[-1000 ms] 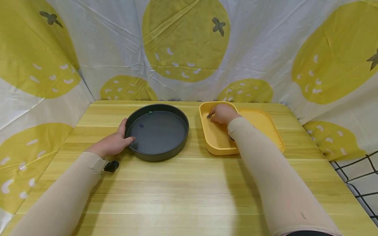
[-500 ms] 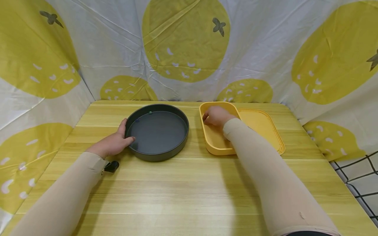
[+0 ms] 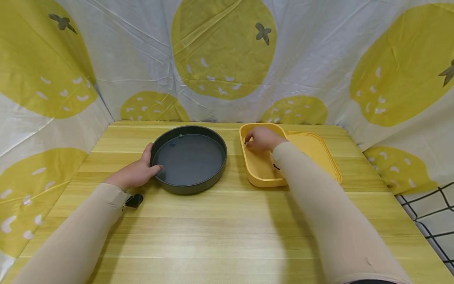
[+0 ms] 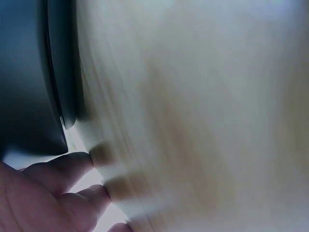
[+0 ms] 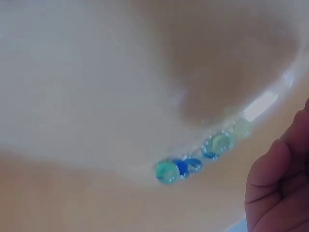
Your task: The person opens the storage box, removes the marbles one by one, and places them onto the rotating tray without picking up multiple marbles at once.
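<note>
My left hand [image 3: 136, 171] grips the near-left rim of a dark grey round pan [image 3: 193, 188], thumb over the inside and fingers along the outer wall. In the left wrist view, the fingers [image 4: 63, 174] reach beside the pan [image 4: 24, 82]. A green marble [image 3: 180, 136] and a blue marble [image 3: 172, 144] lie in the pan. My right hand [image 3: 264, 139] is inside a yellow rectangular box [image 3: 266, 182], its fingertips pinching a small marble [image 3: 246, 143] by the left wall. The right wrist view shows several blue and green marbles [image 5: 167, 172] lined along the box's edge, beside curled fingers [image 5: 270, 164].
A yellow lid [image 3: 312, 152] lies flat on the wooden table [image 3: 198, 232], right of the box. A lemon-patterned cloth [image 3: 223, 51] hangs behind and at both sides. A black wire grid [image 3: 430, 221] stands at the right edge.
My right hand has gone left to the box's wall and then slightly back right. The blue marble has rolled about in the pan. My left hand has stayed put.
</note>
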Demonstrator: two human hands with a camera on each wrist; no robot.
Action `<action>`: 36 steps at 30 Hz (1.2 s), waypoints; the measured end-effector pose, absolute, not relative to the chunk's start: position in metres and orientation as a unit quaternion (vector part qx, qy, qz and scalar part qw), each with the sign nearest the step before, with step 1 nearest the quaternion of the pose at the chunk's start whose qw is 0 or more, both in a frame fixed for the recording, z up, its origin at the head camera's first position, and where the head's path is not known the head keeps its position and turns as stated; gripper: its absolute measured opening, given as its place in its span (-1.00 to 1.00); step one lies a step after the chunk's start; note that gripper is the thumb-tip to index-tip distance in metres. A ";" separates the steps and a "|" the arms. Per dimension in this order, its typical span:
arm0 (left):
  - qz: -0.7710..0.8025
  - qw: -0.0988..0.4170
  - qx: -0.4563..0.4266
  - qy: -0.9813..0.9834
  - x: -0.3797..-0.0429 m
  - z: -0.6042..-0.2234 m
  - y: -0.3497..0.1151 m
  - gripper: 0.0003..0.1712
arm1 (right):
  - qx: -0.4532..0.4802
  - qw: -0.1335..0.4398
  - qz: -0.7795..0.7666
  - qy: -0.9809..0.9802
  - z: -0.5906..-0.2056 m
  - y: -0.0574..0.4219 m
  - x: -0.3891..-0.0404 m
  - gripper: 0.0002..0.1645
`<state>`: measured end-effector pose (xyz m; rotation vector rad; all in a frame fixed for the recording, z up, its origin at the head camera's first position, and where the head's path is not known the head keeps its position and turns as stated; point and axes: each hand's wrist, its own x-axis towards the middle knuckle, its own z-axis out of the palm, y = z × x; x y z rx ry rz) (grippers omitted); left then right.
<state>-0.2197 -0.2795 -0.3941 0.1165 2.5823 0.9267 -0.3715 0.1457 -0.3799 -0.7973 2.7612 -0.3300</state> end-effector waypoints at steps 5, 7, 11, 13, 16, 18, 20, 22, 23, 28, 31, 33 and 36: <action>0.324 0.196 0.044 0.925 -0.220 -0.395 -0.280 0.17 | -0.247 0.121 -0.129 0.953 -0.369 0.155 -0.369 -0.68; 0.322 0.195 0.045 0.925 -0.220 -0.395 -0.280 0.17 | -0.239 0.120 -0.136 0.954 -0.366 0.158 -0.367 -0.68; 0.323 0.195 0.046 0.925 -0.220 -0.395 -0.281 0.17 | -0.232 0.116 -0.155 0.953 -0.362 0.161 -0.366 -0.69; 0.325 0.196 0.044 0.924 -0.220 -0.395 -0.281 0.17 | -0.235 0.113 -0.168 0.951 -0.359 0.159 -0.364 -0.68; 0.328 0.198 0.042 0.923 -0.219 -0.395 -0.281 0.16 | -0.238 0.109 -0.179 0.948 -0.354 0.152 -0.360 -0.67; 0.329 0.199 0.042 0.922 -0.219 -0.395 -0.281 0.16 | -0.242 0.111 -0.183 0.946 -0.349 0.146 -0.356 -0.66; 0.332 0.199 0.043 0.921 -0.220 -0.396 -0.280 0.16 | -0.246 0.113 -0.179 0.946 -0.346 0.140 -0.353 -0.66; 0.334 0.198 0.044 0.921 -0.220 -0.397 -0.280 0.16 | -0.251 0.117 -0.180 0.944 -0.342 0.134 -0.349 -0.66; 0.332 0.197 0.044 0.921 -0.220 -0.397 -0.280 0.16 | -0.257 0.117 -0.178 0.943 -0.341 0.130 -0.347 -0.67; 0.329 0.194 0.044 0.923 -0.218 -0.396 -0.279 0.16 | -0.302 0.120 -0.163 0.932 -0.333 0.107 -0.336 -0.70; 0.332 0.197 0.043 0.922 -0.218 -0.395 -0.279 0.16 | -0.326 0.120 -0.151 0.925 -0.328 0.090 -0.327 -0.70; 0.331 0.197 0.044 0.922 -0.218 -0.395 -0.278 0.16 | -0.341 0.117 -0.141 0.922 -0.326 0.080 -0.323 -0.71; 0.326 0.196 0.044 0.924 -0.218 -0.395 -0.278 0.17 | -0.364 0.113 -0.132 0.915 -0.326 0.068 -0.319 -0.70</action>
